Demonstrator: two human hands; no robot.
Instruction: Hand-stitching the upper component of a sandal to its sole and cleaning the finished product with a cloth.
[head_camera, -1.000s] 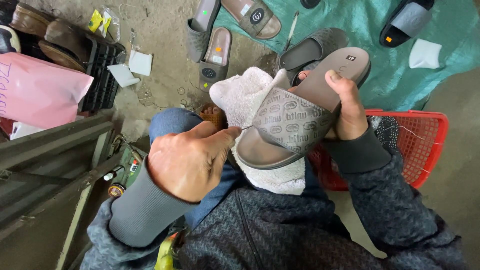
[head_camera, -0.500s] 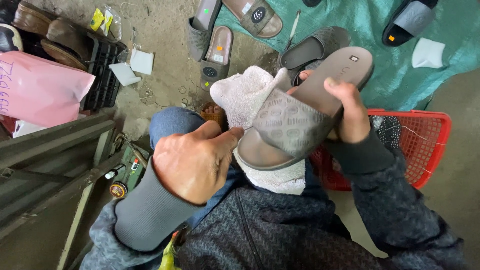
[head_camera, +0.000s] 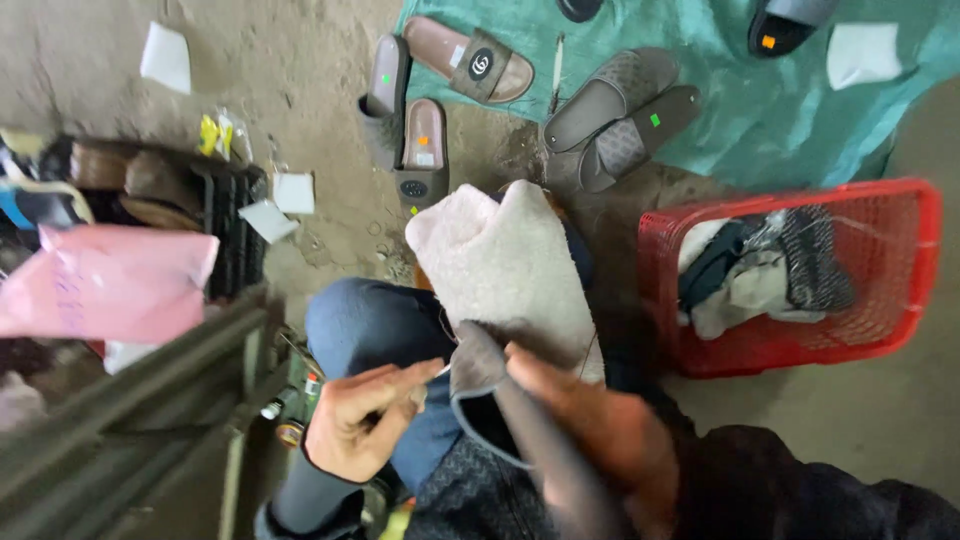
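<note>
My right hand (head_camera: 600, 425) grips a grey slide sandal (head_camera: 478, 375), held edge-on and blurred, low over my lap. My left hand (head_camera: 362, 420) is just left of the sandal, thumb and forefinger pinched on a thin pale needle-like thing (head_camera: 441, 371) that touches the sandal's rim. A folded whitish towel (head_camera: 510, 265) lies over my knee, just beyond both hands. My blue-jeaned leg (head_camera: 365, 325) shows beneath it.
A red plastic basket (head_camera: 900, 300) with cloths stands at the right. Several sandals, among them a grey pair (head_camera: 620, 115) and a brown one (head_camera: 465, 60), lie on a green tarp (head_camera: 760, 130) and the dirt floor. A pink bag (head_camera: 105, 285) and a dark metal frame (head_camera: 130, 400) are at the left.
The view tilted forward and blurred. The sandal dropped from chest height to the lap and turned edge-on. My left hand opened from a fist into a pinch beside it.
</note>
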